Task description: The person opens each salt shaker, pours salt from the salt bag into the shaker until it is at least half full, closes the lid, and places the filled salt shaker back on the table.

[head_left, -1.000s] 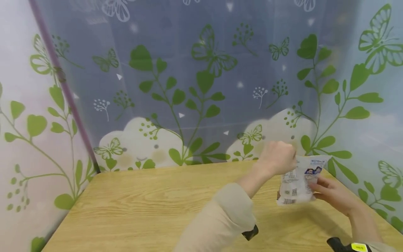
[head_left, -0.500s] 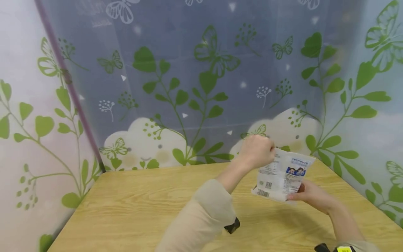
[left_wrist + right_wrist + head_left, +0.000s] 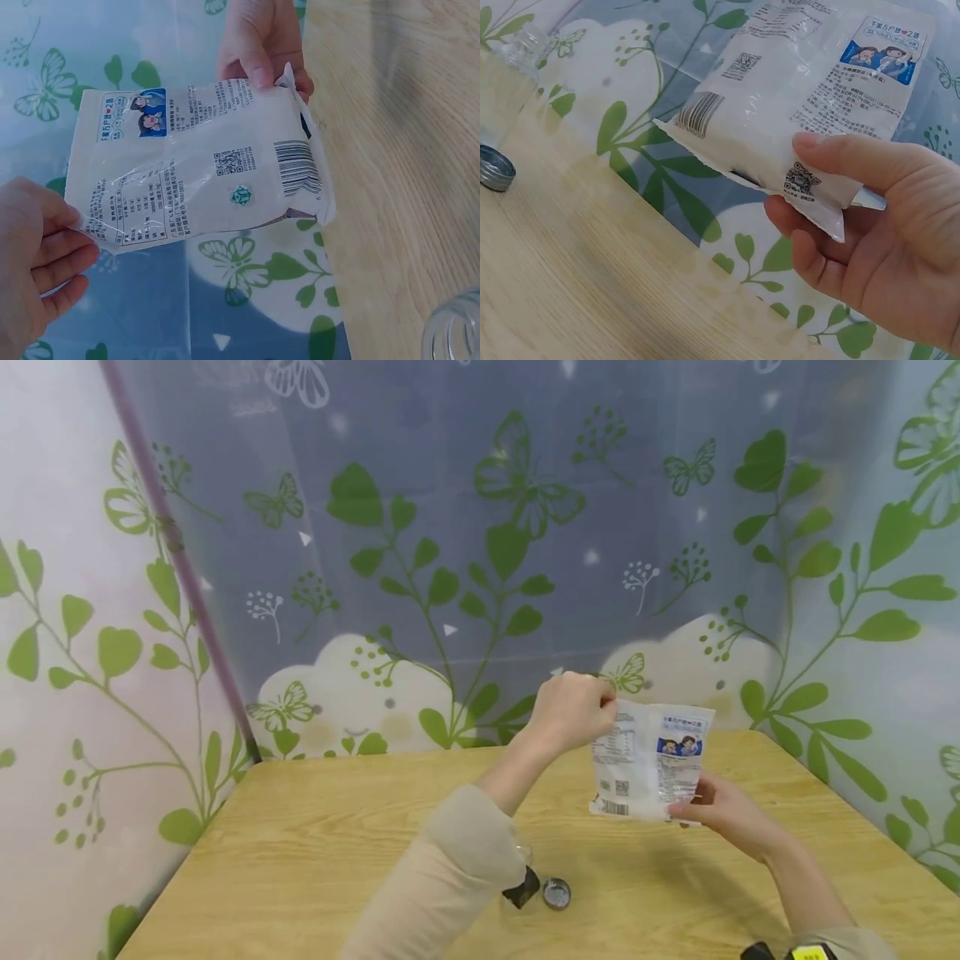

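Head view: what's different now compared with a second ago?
The white bag has moved leftward, along with the left hand and right hand, and its printed side faces the camera more squarely. A silver lid has come into view beside the left sleeve. Unchanged: both hands still hold the bag.

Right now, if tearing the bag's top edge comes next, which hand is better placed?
Probably the left hand: it pinches the bag at an upper corner, beside the top edge. The right hand grips a lower corner, farther from that edge, so it seems better suited to steadying.
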`<state>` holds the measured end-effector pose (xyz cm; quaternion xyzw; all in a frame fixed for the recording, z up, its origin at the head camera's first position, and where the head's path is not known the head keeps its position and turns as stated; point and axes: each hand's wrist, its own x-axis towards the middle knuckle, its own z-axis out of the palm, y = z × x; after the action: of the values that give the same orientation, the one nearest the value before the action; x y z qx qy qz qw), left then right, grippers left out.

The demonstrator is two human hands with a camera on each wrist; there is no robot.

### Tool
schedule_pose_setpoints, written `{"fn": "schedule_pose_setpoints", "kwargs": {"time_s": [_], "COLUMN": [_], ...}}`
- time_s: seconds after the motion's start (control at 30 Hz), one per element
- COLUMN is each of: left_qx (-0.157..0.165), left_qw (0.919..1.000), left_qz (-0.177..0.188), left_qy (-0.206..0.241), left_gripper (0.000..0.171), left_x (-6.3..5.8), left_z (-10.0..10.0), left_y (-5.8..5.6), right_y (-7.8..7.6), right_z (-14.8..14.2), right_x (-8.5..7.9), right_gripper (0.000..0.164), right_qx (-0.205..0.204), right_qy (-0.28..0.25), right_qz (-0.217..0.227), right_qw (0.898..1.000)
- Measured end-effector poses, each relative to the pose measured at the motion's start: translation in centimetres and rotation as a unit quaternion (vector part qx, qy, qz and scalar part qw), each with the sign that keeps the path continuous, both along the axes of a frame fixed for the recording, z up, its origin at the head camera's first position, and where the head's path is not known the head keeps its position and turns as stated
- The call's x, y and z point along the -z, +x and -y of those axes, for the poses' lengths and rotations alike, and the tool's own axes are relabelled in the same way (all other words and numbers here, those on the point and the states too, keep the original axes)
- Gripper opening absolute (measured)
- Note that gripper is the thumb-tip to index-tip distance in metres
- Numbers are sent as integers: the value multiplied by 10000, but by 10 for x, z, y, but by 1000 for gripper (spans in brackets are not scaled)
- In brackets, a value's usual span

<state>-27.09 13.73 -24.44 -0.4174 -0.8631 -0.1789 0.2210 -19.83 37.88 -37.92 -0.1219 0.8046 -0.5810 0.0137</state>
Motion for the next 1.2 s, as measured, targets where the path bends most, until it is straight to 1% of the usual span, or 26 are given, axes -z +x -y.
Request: {"fn": "schedule_pose_setpoints", "kwargs": {"time_s": [0.07,0.1,0.23,0.37,0.5,0.63,0.7,0.77,0.9,1.03,1.13,1.2], "left_qx": [-26,-47,-90,-63,26,180,212,253,289,283,325,322], "left_qw": [9999,9998,9981,9944,9917,9881,9869,9869,9879,9876,9867,9862], "left_qz": [108,177,595,1047,1287,1519,1581,1544,1425,1387,1408,1438], "left_qy": [57,83,148,78,-31,-179,-259,-391,-544,-676,-751,-755], "left_gripper": [36,35,28,20,20,19,17,15,13,14,14,13], "left_x": [0,1,6,10,13,15,17,18,23,27,30,32], "left_z": [5,7,17,28,39,48,52,55,62,69,75,78], "left_y": [-1,-2,-5,-8,-10,-12,-11,-11,-9,-7,-6,-5], "right_y": [-2,-3,-4,-4,-5,-4,-3,-2,-2,-4,-4,-4], "right_z": [6,8,14,16,17,18,19,19,21,24,26,27], "right_x": [-3,-4,-6,-6,-6,-10,-14,-16,-21,-24,-27,-29], "right_gripper": [61,63,62,62,64,63,61,57,52,55,51,46], "right_qx": [179,263,434,481,439,278,160,71,-270,-632,-772,-785], "right_qy": [205,296,492,586,708,809,893,955,1102,1052,1097,1206], "right_qz": [-25,-40,-138,-216,-273,-355,-403,-429,-529,-557,-566,-591], "right_qw": [9996,9992,9978,9969,9961,9957,9951,9945,9921,9909,9893,9878]}}
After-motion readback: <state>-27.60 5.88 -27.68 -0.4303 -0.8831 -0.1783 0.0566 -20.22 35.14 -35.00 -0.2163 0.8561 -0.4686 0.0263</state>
